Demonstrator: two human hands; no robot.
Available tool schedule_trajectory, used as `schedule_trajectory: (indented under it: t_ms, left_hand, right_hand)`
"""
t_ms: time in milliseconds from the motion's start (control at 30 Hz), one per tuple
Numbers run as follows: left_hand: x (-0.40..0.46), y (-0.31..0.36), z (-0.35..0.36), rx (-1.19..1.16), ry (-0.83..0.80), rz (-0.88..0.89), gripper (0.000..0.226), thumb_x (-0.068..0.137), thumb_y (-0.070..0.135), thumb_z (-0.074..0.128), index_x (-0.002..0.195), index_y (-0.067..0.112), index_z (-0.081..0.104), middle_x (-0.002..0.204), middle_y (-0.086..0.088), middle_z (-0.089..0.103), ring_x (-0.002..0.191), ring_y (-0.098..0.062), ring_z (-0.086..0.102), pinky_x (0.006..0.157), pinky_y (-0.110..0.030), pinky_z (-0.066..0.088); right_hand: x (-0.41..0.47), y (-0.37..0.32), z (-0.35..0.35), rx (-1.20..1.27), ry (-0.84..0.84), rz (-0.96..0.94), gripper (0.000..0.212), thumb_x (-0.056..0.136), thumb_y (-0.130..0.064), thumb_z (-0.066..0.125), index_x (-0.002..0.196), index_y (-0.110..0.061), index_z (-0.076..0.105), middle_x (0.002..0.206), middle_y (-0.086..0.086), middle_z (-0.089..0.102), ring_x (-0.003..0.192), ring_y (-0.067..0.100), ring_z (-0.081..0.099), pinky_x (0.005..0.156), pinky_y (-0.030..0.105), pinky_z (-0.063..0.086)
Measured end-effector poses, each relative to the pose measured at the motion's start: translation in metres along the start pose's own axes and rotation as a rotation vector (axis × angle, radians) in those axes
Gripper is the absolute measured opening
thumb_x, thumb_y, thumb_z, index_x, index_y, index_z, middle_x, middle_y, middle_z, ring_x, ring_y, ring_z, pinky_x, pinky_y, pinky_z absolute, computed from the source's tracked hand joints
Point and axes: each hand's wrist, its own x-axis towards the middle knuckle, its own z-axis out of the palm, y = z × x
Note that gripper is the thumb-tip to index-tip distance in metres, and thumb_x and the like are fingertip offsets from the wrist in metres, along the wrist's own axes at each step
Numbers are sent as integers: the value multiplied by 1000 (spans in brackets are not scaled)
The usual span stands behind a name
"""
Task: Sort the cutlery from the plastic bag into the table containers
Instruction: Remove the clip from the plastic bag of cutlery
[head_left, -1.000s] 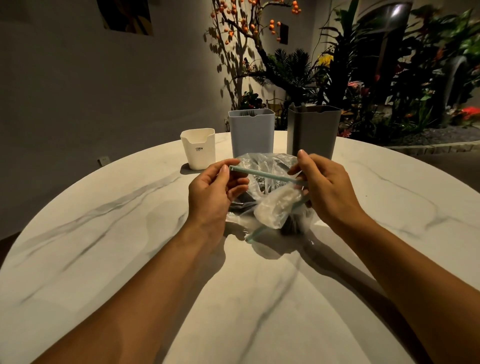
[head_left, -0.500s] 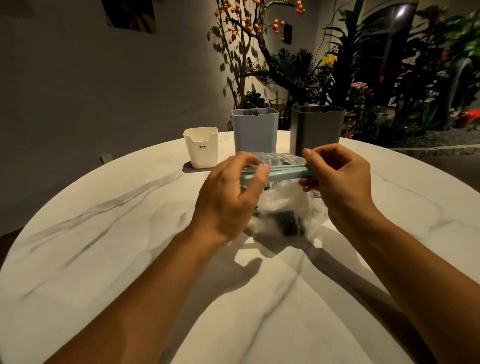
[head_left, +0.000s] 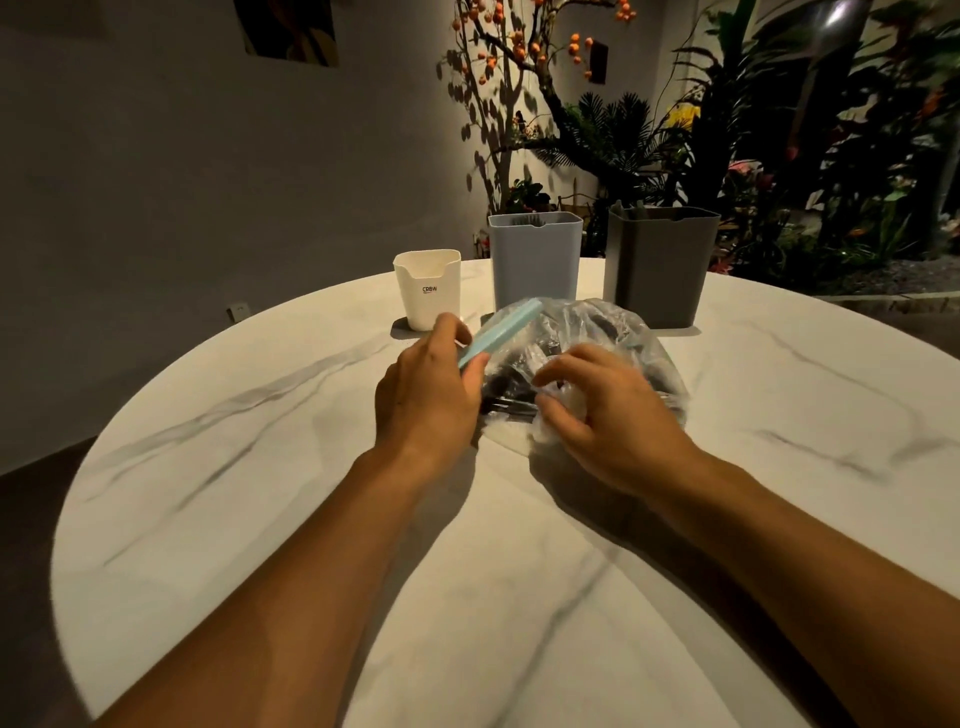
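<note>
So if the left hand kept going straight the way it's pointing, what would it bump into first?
Probably the white cup. The left hand, holding the plastic bag by its blue strip, points up and away toward it, though depth is hard to judge from this one view.

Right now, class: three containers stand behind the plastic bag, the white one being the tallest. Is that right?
Not quite. The head view shows the white container is the shortest; the blue container and the grey container stand taller. All three do stand behind the plastic bag.
</note>
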Motion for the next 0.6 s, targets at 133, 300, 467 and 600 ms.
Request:
schedule_trajectory:
  t_ms: [133,300,467,600]
  left_hand:
    - [0,9,-3,-106,8,-35,28,94,32,63,116,24,49,128,-4,60,107,-25,64,89,-37,56]
    - [-5,-9,-22,-126,-26,-127,26,95,27,63,118,22,52,118,-1,60,94,-22,64,87,-39,59]
    - [-13,-48,-52,-45,3,-227,21,94,33,63,108,25,48,101,2,58,78,-17,61,72,-26,57]
    - [-19,-75,-74,38,10,-253,23,94,36,62,109,23,49,104,-2,62,81,-21,65,73,-29,60]
  right_hand:
    - [10,-21,7,-216,-15,-82,35,99,-39,50,131,-27,56,128,-4,59,117,13,49,108,33,33]
    - [30,-57,13,-184,-152,-79,40,101,-29,48,140,-21,47,137,3,55,123,18,48,107,34,37]
    - [41,-97,46,96,-338,-34,50,101,-16,47,150,-17,36,150,6,44,132,21,46,107,36,42]
    - [47,-122,75,309,-441,12,59,98,-9,45,154,-19,27,155,4,38,136,23,44,111,39,40]
